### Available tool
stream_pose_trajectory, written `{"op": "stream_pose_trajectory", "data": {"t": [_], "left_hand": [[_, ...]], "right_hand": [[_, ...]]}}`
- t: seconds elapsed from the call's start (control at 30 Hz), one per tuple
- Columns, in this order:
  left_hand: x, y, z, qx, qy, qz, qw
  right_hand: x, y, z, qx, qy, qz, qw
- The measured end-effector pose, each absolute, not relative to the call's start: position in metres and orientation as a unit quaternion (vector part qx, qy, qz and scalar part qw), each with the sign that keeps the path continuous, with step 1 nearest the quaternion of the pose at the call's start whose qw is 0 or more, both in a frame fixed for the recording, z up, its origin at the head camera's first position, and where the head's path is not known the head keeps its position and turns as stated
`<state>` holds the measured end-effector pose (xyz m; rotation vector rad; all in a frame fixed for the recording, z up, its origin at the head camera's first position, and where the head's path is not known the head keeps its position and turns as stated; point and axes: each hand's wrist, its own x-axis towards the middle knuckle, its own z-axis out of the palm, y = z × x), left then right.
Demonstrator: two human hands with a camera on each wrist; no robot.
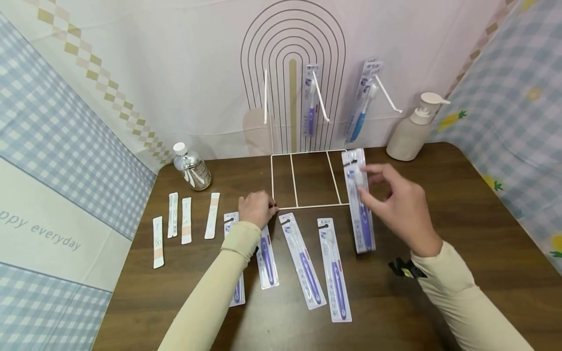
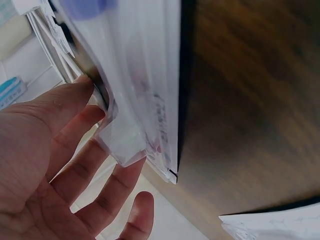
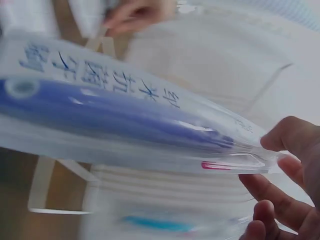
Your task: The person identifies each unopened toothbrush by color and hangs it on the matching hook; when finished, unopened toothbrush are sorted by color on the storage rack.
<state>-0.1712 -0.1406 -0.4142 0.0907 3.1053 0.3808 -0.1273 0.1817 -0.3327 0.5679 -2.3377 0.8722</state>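
Observation:
My right hand (image 1: 401, 204) pinches a packaged purple toothbrush (image 1: 363, 214) by its sides, holding it upright above the table near the rack's right side. In the right wrist view, thumb and fingers (image 3: 287, 135) grip the clear blister. My left hand (image 1: 256, 208) pinches the front left corner of the white wire rack (image 1: 307, 207). Beneath and beside this hand lie packaged toothbrushes (image 1: 267, 263), one partly hidden by the sleeve. Two more toothbrush packs (image 1: 306, 268) lie to its right. A purple-handled pack (image 1: 311, 114) hangs from the middle hook, and blue-handled packaging (image 1: 359, 124) hangs from the right hook.
The left hook (image 1: 265, 97) holds no pack. A clear bottle with white cap (image 1: 193, 168) stands at the back left, near several small paper sachets (image 1: 186, 219). A beige pump bottle (image 1: 408, 136) stands back right. Printed cloths hang behind and at both sides.

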Motion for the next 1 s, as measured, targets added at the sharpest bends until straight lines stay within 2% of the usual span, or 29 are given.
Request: {"op": "stream_pose_trajectory", "data": {"t": [0.17, 0.33, 0.73, 1.0], "left_hand": [[-0.171, -0.142, -0.413, 0.028, 0.992, 0.123, 0.006], [-0.17, -0.142, -0.412, 0.029, 0.992, 0.124, 0.006], [-0.17, -0.14, -0.411, 0.02, 0.993, 0.117, 0.011], [-0.168, -0.139, -0.409, 0.025, 0.993, 0.116, 0.006]], "right_hand": [[-0.141, 0.165, -0.288, 0.242, -0.842, 0.333, 0.348], [-0.152, 0.151, -0.268, 0.257, -0.827, 0.356, 0.352], [-0.176, 0.132, -0.277, 0.233, -0.827, 0.417, 0.296], [-0.227, 0.111, -0.289, 0.198, -0.819, 0.453, 0.29]]}}
